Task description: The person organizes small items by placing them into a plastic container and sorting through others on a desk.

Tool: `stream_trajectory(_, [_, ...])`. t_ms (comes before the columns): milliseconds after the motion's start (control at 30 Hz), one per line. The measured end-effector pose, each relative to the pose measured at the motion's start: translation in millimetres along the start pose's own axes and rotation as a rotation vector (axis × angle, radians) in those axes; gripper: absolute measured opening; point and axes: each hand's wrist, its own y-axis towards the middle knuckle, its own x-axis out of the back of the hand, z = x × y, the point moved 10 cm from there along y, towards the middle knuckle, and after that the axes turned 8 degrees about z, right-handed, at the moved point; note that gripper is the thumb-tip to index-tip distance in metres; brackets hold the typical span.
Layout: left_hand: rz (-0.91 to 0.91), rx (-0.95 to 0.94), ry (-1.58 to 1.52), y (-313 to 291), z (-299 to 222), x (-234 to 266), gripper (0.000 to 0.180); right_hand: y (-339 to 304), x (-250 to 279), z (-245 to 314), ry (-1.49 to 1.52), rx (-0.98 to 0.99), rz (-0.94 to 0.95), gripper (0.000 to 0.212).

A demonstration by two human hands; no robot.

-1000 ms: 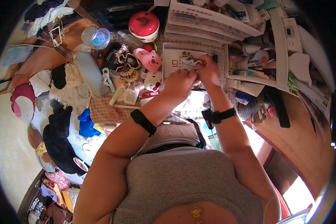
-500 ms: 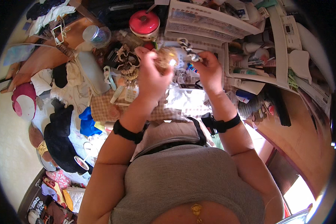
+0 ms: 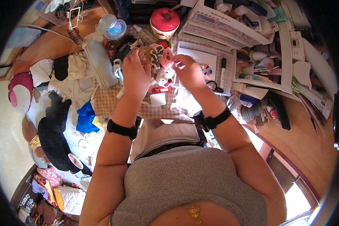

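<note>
My left hand [image 3: 135, 72] is closed against a brown fuzzy hair scrunchie [image 3: 144, 56] at the middle of the table, its fingertips partly hidden. Right beside that lies a black-and-white twisted scrunchie [image 3: 156, 56]. A small pink plush toy [image 3: 166, 57] with a face sits between my two hands, above a white plush toy [image 3: 164, 77] with red details. At the pink toy's right side, my right hand [image 3: 190, 73] has its thumb and finger curled in a loose pinch. Whatever may be between those fingertips does not show.
A red-lidded pot [image 3: 165, 23] and a jar with blue contents [image 3: 112, 27] stand at the back. White drawers [image 3: 229, 23] line the back right. A white tray [image 3: 184, 47] holds paper and a marker [image 3: 223, 67]. A grey pouch [image 3: 98, 62] lies left on the checked cloth [image 3: 113, 100].
The black-and-white scrunchie has left my right hand and now lies beside the brown one. Both hands are lower and farther left or nearer the plush toys, which have come into sight.
</note>
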Motion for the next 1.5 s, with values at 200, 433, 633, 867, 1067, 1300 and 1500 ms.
stream_trajectory(200, [0.105,-0.298,-0.028,0.3,-72.8,-19.6,0.03,-14.8,67.9,-77.1,-0.231,-0.273,-0.039,0.03])
stream_trajectory(433, [0.46,-0.513,0.108,-13.8,-136.4,-117.6,0.009,-19.2,71.0,-93.9,-0.604,-0.212,-0.071,0.031])
stream_trajectory(633, [0.464,-0.41,0.441,-6.8,-132.2,-169.3,0.014,-17.5,59.1,-106.9,-0.69,-0.366,0.138,0.021])
stream_trajectory(867, [0.498,-0.298,0.417,1.2,-117.0,-181.5,0.015,-26.8,48.4,-109.7,-0.814,-0.392,0.271,0.021])
stream_trajectory(1067, [0.472,-0.359,0.226,3.3,-125.7,-157.7,0.01,-34.0,56.1,-112.9,-0.703,-0.363,0.161,0.021])
stream_trajectory(1300, [0.438,-0.229,0.003,3.7,-111.5,-116.0,0.018,-33.7,53.6,-101.5,-0.62,-0.414,0.24,0.018])
stream_trajectory(1500, [0.174,-0.148,-0.333,12.5,-75.4,-65.8,0.03,-37.1,59.3,-127.7,-0.64,-0.495,0.145,0.029])
